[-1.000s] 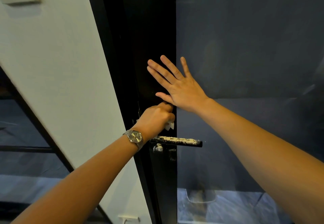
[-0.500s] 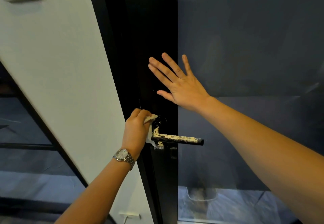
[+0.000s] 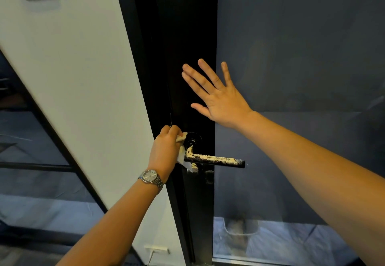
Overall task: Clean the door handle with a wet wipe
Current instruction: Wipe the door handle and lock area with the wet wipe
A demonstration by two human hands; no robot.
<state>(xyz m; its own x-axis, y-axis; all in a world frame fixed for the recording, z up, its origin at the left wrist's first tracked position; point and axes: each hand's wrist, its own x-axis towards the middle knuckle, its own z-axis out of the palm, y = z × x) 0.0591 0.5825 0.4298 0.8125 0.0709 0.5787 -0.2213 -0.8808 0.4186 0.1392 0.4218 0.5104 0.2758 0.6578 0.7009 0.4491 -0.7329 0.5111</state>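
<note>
Left hand (image 3: 166, 150) gripping wet wipe (image 3: 181, 157) against door handle (image 3: 214, 159) base, right hand (image 3: 216, 97) spread flat on door (image 3: 187, 36)

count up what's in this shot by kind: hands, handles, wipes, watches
hands: 2 (left hand, right hand)
door handle: 1
wipe: 1
watch: 1
total: 5

- Left hand (image 3: 166, 151) with wet wipe (image 3: 181, 157) blocks the door handle (image 3: 214, 159) at its inner end, centre frame.
- The handle's right end is unobstructed.
- Right hand (image 3: 218, 97) covers the door frame (image 3: 187, 36) above.
</note>
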